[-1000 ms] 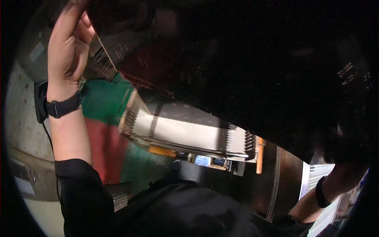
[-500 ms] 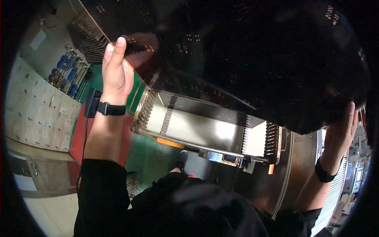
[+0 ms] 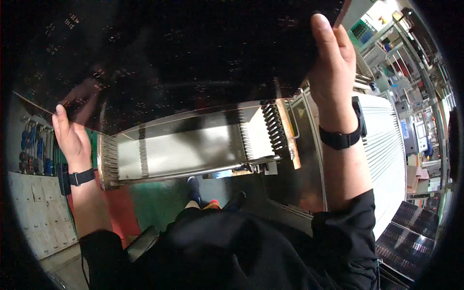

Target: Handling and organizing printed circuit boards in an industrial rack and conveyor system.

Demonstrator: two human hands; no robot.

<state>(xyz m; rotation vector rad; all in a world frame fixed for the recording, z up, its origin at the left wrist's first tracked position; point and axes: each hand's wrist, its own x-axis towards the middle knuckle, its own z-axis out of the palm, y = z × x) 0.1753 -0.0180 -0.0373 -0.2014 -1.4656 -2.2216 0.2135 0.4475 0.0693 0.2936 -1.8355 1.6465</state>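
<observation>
A large, thin, glossy black panel, marked with scattered clusters of tiny light dots, spans the upper part of the head view. My left hand grips its left edge, with the thumb side up and the fingers mostly behind the panel. At its right edge my right hand holds on, thumb upright against the rim. Beneath the panel stands a rack with comb-like slotted side bars and a pale, shiny interior. The panel's near edge hangs over the rack's far side; whether they touch I cannot tell.
White ribbed conveyor-like surface runs along the right, beside dark panels at lower right. A dark metal cabinet stands right of the rack. Pale lockers line the left. A red mat lies on the green floor.
The panel has swung left in view, its right side now higher and its left side lower. My hands have moved with it. The rack appears farther left, and more machinery shows at right.
</observation>
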